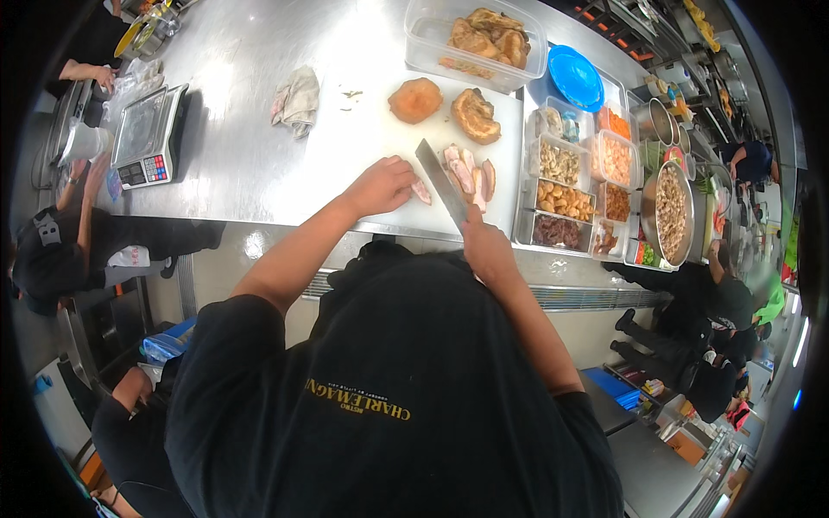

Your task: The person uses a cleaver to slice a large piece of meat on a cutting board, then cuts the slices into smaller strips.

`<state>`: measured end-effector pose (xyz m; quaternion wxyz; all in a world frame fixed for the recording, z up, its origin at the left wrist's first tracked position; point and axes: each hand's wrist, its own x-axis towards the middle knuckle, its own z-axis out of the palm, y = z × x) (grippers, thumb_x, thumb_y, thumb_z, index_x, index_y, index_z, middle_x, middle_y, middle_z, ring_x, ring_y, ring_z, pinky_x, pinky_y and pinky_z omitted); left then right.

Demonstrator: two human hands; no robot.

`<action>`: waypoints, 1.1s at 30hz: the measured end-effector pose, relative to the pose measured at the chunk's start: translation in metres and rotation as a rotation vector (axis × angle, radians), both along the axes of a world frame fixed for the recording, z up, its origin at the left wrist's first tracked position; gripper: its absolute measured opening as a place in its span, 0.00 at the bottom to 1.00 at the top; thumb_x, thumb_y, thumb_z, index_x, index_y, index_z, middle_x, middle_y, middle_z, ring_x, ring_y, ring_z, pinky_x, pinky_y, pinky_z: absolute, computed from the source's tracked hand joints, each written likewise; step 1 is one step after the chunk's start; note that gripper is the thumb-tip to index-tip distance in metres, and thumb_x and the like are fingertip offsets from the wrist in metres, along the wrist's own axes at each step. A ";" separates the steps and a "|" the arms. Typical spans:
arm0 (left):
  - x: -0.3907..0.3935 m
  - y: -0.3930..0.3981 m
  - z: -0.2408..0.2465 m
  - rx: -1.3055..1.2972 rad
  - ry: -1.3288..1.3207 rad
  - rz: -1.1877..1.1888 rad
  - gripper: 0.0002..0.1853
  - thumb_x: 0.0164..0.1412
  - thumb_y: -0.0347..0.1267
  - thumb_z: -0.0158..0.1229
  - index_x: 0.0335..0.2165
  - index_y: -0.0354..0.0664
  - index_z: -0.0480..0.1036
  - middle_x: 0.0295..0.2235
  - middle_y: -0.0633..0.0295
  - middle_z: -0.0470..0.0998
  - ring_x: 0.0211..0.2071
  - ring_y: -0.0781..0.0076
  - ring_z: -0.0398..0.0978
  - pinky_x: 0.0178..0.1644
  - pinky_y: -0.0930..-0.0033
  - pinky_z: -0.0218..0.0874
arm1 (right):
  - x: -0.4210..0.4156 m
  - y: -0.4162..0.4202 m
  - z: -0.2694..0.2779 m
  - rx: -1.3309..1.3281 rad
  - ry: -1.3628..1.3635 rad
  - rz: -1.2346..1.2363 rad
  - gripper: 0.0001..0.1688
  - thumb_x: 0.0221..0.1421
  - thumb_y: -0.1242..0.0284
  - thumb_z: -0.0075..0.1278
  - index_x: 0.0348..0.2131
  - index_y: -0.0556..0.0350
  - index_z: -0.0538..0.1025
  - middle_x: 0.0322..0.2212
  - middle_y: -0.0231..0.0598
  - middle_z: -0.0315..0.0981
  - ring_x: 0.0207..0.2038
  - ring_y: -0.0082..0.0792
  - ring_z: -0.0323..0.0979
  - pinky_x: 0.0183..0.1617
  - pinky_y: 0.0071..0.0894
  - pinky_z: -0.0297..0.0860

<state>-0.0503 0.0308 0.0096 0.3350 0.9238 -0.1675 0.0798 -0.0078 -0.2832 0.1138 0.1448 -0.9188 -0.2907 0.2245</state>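
Observation:
My right hand [484, 241] is closed round the handle of a wide-bladed kitchen knife [442, 180], its blade pointing up and left over the white cutting board [363, 139]. My left hand [383, 186] rests on the board with curled fingers, touching a slice of cooked meat [421, 192]; whether it grips the slice is hard to tell. Just right of the blade lie several meat slices [461, 169]. Farther back on the board are a round browned piece [415, 101] and a curved browned piece of meat [476, 116].
A plastic tub [424, 55] of browned meat stands behind the board. Food containers [558, 158], a blue lid [576, 78] and a metal bowl [670, 210] are on the right. A crumpled cloth [296, 102] and a digital scale [147, 137] lie left. Co-workers stand on both sides.

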 end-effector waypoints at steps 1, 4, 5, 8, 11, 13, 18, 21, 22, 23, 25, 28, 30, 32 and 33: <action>-0.001 -0.001 -0.002 0.016 0.023 -0.001 0.14 0.62 0.27 0.69 0.46 0.38 0.83 0.46 0.55 0.83 0.52 0.50 0.78 0.59 0.52 0.73 | 0.000 0.002 0.003 0.001 -0.010 0.021 0.15 0.81 0.67 0.47 0.57 0.57 0.65 0.29 0.66 0.84 0.35 0.75 0.83 0.40 0.78 0.73; -0.003 -0.004 -0.003 -0.055 -0.130 0.047 0.12 0.62 0.28 0.70 0.44 0.39 0.83 0.45 0.56 0.82 0.51 0.51 0.78 0.57 0.52 0.73 | -0.002 0.009 0.019 -0.025 -0.027 0.088 0.13 0.80 0.68 0.47 0.55 0.56 0.66 0.30 0.63 0.85 0.35 0.72 0.84 0.40 0.75 0.75; -0.004 -0.006 -0.003 -0.026 -0.118 0.041 0.12 0.62 0.28 0.70 0.44 0.39 0.83 0.45 0.56 0.82 0.51 0.51 0.78 0.57 0.52 0.73 | -0.003 0.012 0.026 -0.050 -0.025 0.114 0.11 0.80 0.69 0.46 0.53 0.56 0.66 0.30 0.61 0.85 0.35 0.69 0.85 0.41 0.73 0.77; -0.009 -0.006 -0.011 0.026 -0.127 0.031 0.12 0.62 0.28 0.71 0.44 0.39 0.83 0.45 0.56 0.82 0.51 0.52 0.79 0.57 0.52 0.72 | -0.001 0.015 0.037 -0.101 -0.018 0.163 0.10 0.79 0.71 0.45 0.52 0.56 0.66 0.31 0.60 0.86 0.36 0.68 0.87 0.42 0.71 0.79; -0.008 -0.006 -0.021 0.000 -0.192 0.028 0.12 0.62 0.28 0.72 0.44 0.39 0.83 0.46 0.56 0.83 0.51 0.53 0.79 0.58 0.53 0.72 | -0.001 0.019 0.001 -0.108 0.011 0.129 0.09 0.78 0.72 0.43 0.53 0.56 0.66 0.33 0.61 0.86 0.38 0.68 0.87 0.44 0.71 0.79; -0.006 -0.008 -0.028 -0.020 -0.209 0.051 0.12 0.62 0.27 0.72 0.45 0.39 0.83 0.46 0.56 0.83 0.50 0.53 0.80 0.58 0.53 0.72 | 0.004 0.031 -0.015 -0.092 0.003 0.114 0.10 0.79 0.71 0.43 0.53 0.57 0.66 0.33 0.62 0.86 0.39 0.70 0.86 0.44 0.72 0.78; -0.010 -0.008 -0.031 -0.015 -0.232 0.059 0.12 0.61 0.26 0.73 0.44 0.39 0.83 0.46 0.57 0.83 0.49 0.53 0.80 0.58 0.53 0.73 | 0.015 0.042 0.022 -0.050 0.004 0.156 0.13 0.80 0.69 0.45 0.55 0.58 0.66 0.33 0.64 0.85 0.39 0.73 0.85 0.44 0.75 0.76; -0.008 -0.012 -0.035 -0.019 -0.239 0.083 0.12 0.60 0.26 0.73 0.43 0.39 0.83 0.45 0.57 0.83 0.49 0.53 0.81 0.58 0.54 0.73 | 0.004 0.035 0.003 -0.093 0.038 0.118 0.09 0.79 0.71 0.43 0.52 0.56 0.66 0.35 0.63 0.86 0.40 0.70 0.87 0.45 0.71 0.79; -0.008 -0.013 -0.034 -0.022 -0.237 0.092 0.12 0.60 0.26 0.73 0.43 0.39 0.83 0.45 0.57 0.84 0.49 0.53 0.81 0.57 0.55 0.74 | 0.002 0.037 -0.005 -0.084 0.028 0.105 0.09 0.80 0.70 0.43 0.52 0.55 0.66 0.34 0.62 0.86 0.40 0.69 0.87 0.45 0.71 0.79; -0.008 -0.014 -0.033 -0.029 -0.237 0.083 0.12 0.60 0.26 0.73 0.43 0.39 0.83 0.45 0.57 0.83 0.49 0.53 0.81 0.58 0.55 0.74 | 0.001 0.041 -0.013 -0.075 0.017 0.092 0.09 0.80 0.70 0.44 0.52 0.55 0.66 0.34 0.62 0.86 0.40 0.69 0.87 0.44 0.71 0.79; -0.004 -0.009 -0.028 -0.029 -0.251 0.070 0.12 0.60 0.26 0.74 0.43 0.39 0.83 0.44 0.57 0.83 0.49 0.53 0.81 0.58 0.55 0.74 | 0.007 0.048 -0.011 -0.044 -0.023 0.109 0.09 0.80 0.69 0.44 0.51 0.54 0.67 0.32 0.61 0.85 0.39 0.68 0.87 0.44 0.70 0.79; -0.015 -0.010 -0.023 -0.039 -0.186 0.095 0.12 0.59 0.25 0.74 0.43 0.40 0.83 0.44 0.56 0.84 0.50 0.51 0.82 0.59 0.55 0.74 | 0.014 0.045 -0.003 0.021 -0.097 0.158 0.07 0.80 0.70 0.45 0.50 0.54 0.67 0.30 0.57 0.85 0.36 0.65 0.87 0.41 0.68 0.79; -0.020 -0.008 -0.016 -0.094 -0.219 0.193 0.11 0.60 0.27 0.72 0.42 0.40 0.83 0.45 0.55 0.82 0.50 0.48 0.80 0.59 0.51 0.73 | 0.007 0.032 0.002 0.090 -0.151 0.145 0.06 0.79 0.70 0.46 0.48 0.53 0.68 0.28 0.54 0.84 0.34 0.63 0.86 0.39 0.66 0.80; -0.028 -0.006 -0.004 -0.128 -0.206 0.278 0.12 0.59 0.26 0.72 0.43 0.40 0.83 0.46 0.54 0.82 0.52 0.47 0.80 0.60 0.49 0.73 | 0.005 0.024 0.003 0.092 -0.185 0.157 0.05 0.79 0.70 0.47 0.47 0.52 0.69 0.28 0.53 0.84 0.31 0.61 0.86 0.38 0.63 0.80; -0.033 -0.002 0.001 -0.128 -0.182 0.313 0.14 0.58 0.25 0.72 0.44 0.40 0.83 0.48 0.53 0.83 0.54 0.47 0.80 0.61 0.50 0.73 | 0.005 0.021 0.005 0.097 -0.205 0.162 0.05 0.79 0.70 0.48 0.46 0.52 0.69 0.28 0.52 0.84 0.30 0.61 0.85 0.37 0.62 0.80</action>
